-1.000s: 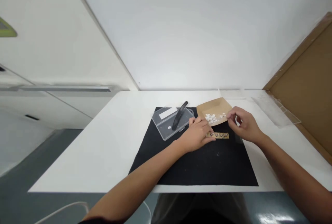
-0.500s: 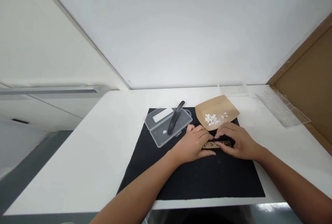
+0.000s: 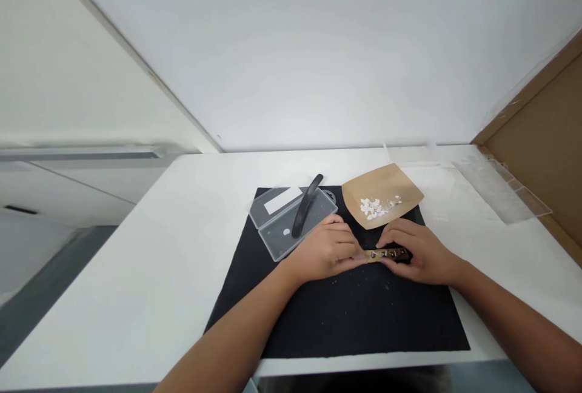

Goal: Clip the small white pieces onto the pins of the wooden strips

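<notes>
Hands both down: our left hand (image 3: 326, 251) and right hand (image 3: 416, 251) pinch one brown strip (image 3: 385, 253) on the black mat (image 3: 345, 314), carrying maybe four studs; one paper tray (image 3: 381, 199) behind.

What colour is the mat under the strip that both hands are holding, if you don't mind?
The mat is black, seen best in the head view.

A white table (image 3: 182, 259) carries a black mat (image 3: 345, 314) and a clear tray (image 3: 502, 190).
</notes>
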A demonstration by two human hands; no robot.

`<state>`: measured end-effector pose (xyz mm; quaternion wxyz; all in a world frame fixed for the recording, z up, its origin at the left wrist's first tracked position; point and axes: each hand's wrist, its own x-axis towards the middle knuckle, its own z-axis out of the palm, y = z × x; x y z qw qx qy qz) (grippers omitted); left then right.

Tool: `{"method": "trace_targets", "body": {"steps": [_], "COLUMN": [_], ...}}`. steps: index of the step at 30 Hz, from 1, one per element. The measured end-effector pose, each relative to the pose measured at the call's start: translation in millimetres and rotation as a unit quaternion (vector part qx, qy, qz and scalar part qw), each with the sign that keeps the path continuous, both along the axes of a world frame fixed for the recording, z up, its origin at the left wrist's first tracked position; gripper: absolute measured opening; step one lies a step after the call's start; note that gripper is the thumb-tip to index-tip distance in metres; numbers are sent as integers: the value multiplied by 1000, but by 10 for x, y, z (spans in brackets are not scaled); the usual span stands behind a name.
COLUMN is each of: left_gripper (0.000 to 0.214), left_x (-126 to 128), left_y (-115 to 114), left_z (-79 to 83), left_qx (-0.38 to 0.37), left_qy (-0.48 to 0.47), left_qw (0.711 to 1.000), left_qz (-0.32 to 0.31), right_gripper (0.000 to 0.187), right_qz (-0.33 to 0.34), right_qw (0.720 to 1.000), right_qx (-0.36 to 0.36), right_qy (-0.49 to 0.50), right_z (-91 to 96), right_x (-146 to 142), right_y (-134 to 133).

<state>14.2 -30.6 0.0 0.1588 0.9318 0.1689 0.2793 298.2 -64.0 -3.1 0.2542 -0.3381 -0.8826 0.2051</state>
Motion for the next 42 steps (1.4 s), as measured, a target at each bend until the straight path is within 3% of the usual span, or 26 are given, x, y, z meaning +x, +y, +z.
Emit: {"method": "trace_targets", "body": {"steps": [15,22,35,42], "left_gripper": [18,23,17,14], "left_x": [48,50,89,132], "left_y": [-15,-11,-70,-105], "left_z": [-56,-36,-14,-66], "left_qx": [3,1,-6,-41], "left_qy": [-8,17,9,-2], "left_qw": [1000,1000,1000,999], "left_qz": [17,15,21,24], "right_gripper": [14,17,8,20], "right_qz": [25,19,3,-6], "right_qw": [999,996,994,989], "right_qx": [24,80,105,136], "right_qy": [14,-22,-13,-62], "right_z": [20,-23,-32,11], "right_x": [-45,-34,-95,-159], "right_y": [-2,0,-23,-73]}}
